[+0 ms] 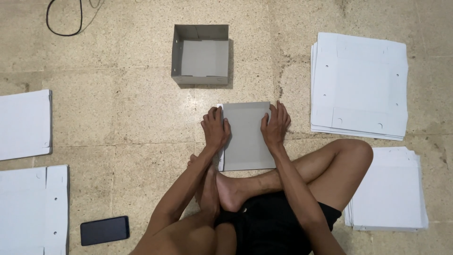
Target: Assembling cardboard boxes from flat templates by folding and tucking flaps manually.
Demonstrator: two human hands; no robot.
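I sit cross-legged on a stone tile floor with a flat grey cardboard sheet (247, 137) lying in front of my feet. My left hand (215, 128) presses on its left edge, where a white side flap is folded inwards. On the right edge rests my right hand (275, 125), fingers spread over that side's fold. Further ahead stands a finished open grey cardboard box (201, 54), upright and empty.
A stack of flat white die-cut sheets (359, 85) lies to the right, another pile (390, 189) beside my right knee. More white sheets (24, 123) (33, 208) lie at the left. A black phone (104, 230) is near my left arm; a black cable (63, 19) loops at top left.
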